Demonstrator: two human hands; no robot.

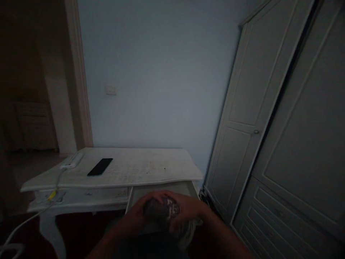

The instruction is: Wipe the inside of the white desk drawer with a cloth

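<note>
Both hands are closed around a bundle of dark patterned cloth [173, 208] with pale markings. My left hand [140, 210] grips its left side, and my right hand [185, 208] wraps the right side. Below the right hand hangs a paler striped or fringed part of what seems to be the same cloth, dim and blurred. The bundle is held over a pulled-out drawer [183, 187] of the white desk. Much of the drawer's inside is hidden behind my hands.
On the worn white desk [145, 158] lie a dark phone [100, 167] and a white power strip [72, 161], whose cable [32, 217] hangs over the front edge. A tall white wardrobe [242, 108] stands on the right. A doorway opens at the left.
</note>
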